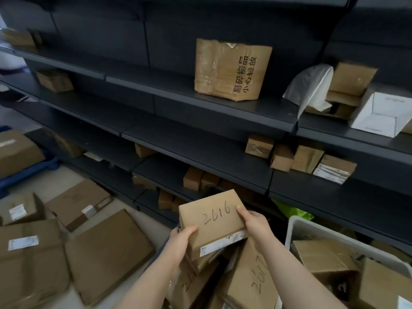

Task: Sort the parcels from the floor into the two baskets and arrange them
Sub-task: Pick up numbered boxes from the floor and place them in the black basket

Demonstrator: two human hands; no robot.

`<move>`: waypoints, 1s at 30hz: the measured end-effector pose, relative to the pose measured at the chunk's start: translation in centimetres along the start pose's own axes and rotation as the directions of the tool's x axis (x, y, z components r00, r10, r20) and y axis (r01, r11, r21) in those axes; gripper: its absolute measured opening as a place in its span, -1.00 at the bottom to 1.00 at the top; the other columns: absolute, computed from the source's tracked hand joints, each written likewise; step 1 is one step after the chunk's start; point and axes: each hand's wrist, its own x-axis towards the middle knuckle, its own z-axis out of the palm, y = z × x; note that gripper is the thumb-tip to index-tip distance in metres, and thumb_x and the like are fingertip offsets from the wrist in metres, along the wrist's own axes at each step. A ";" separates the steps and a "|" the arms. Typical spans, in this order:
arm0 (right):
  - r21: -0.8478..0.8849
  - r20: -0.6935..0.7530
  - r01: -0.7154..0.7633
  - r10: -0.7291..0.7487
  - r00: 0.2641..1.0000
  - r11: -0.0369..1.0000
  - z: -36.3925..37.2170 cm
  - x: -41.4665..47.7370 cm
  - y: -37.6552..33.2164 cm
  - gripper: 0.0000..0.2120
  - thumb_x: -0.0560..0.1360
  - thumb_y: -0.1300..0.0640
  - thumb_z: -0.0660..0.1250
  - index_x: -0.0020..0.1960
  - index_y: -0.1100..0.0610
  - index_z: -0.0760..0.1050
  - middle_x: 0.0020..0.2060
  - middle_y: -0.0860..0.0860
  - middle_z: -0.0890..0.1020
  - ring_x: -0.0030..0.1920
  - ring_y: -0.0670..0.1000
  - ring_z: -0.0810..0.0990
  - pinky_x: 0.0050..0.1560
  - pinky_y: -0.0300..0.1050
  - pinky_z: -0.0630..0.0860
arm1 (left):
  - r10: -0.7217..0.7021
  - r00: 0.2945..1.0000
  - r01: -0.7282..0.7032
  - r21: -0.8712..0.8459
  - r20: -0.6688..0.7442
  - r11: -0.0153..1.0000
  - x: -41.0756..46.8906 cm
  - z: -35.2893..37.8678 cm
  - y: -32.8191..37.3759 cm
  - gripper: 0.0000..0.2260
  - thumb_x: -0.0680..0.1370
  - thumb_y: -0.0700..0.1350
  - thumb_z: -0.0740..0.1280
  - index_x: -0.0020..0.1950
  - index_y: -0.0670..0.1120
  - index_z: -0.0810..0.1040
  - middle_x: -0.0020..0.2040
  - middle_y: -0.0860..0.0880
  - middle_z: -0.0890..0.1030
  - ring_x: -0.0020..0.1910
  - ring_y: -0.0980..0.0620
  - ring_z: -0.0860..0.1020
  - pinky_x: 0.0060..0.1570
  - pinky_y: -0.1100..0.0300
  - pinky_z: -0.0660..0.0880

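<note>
Dark shelving (pixel 169 90) filled the room from nine o'clock round to three, with scattered cartons on its shelves. Loose parcels (pixel 104 253) lay on the floor (pixel 66 172) at eight o'clock, and a white basket (pixel 289 228) holding boxes stood at four. At six o'clock both hands held the parcel marked 2616 (pixel 211 219) over a pile that included the parcel marked 2617 (pixel 252 279). The left hand (pixel 180 241) gripped its near left corner. The right hand (pixel 254 221) gripped its right edge, fingers (pixel 242 210) curled over the top face. To my eye it wanted lowering flat, number up and squared against its neighbours, so the stack would not slide.
</note>
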 end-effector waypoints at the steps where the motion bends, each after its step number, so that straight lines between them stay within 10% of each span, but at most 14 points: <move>1: 0.007 -0.013 0.004 -0.004 1.000 1.000 -0.1 0.2 0.2 -0.64 0.55 -0.11 0.33 0.16 0.15 0.58 -0.03 0.02 0.66 -0.03 0.01 0.61 -0.17 -0.15 0.48 | 0.022 1.000 -0.022 0.001 -0.005 1.000 0.1 0.0 0.0 -0.49 0.58 0.06 0.28 0.47 -0.07 0.26 -0.07 0.05 0.50 -0.15 0.10 0.47 -0.28 0.15 0.36; 9: 0.101 -0.156 0.043 -0.026 0.987 0.994 -1.4 -2.0 0.7 -0.64 0.57 -0.01 0.32 0.31 0.12 0.51 0.21 0.05 0.58 0.19 0.05 0.50 0.23 -0.01 0.39 | 0.165 0.984 -0.165 0.014 -0.062 0.986 2.2 -1.2 0.6 -0.43 0.52 0.19 0.24 0.46 -0.05 0.31 0.24 -0.05 0.52 0.16 -0.04 0.51 0.20 -0.02 0.43; 18: 0.214 -0.351 0.061 0.018 0.936 0.975 0.1 -7.2 0.9 -0.58 0.59 0.00 0.30 0.41 0.10 0.42 0.32 0.05 0.51 0.23 0.04 0.45 0.21 -0.02 0.35 | 0.444 0.893 -0.449 0.206 0.073 0.870 1.4 -3.5 4.1 -0.58 0.63 -0.03 0.22 0.48 -0.06 0.30 0.37 -0.04 0.42 0.34 -0.04 0.38 0.28 0.03 0.32; 24: 0.251 -0.435 0.085 0.034 0.900 0.964 3.9 -11.7 1.9 -0.74 0.59 0.09 0.29 0.23 0.17 0.51 0.04 0.01 0.59 0.03 -0.03 0.49 0.10 -0.09 0.37 | 0.471 0.848 -0.517 0.185 0.244 0.836 0.4 -6.8 5.3 -0.72 0.63 -0.06 0.22 0.33 -0.04 0.47 0.18 0.02 0.53 0.16 0.06 0.45 0.12 0.14 0.39; 30: 0.343 -0.504 0.040 0.148 0.851 0.939 7.1 -15.6 4.6 -0.61 0.58 0.00 0.30 0.35 0.14 0.47 0.31 0.07 0.53 0.31 0.08 0.46 0.35 0.05 0.38 | 0.365 0.843 -0.468 0.204 0.395 0.860 0.6 -9.5 3.7 -0.88 0.63 -0.05 0.23 0.04 0.05 0.56 0.01 0.01 0.61 0.05 0.06 0.56 -0.01 0.17 0.45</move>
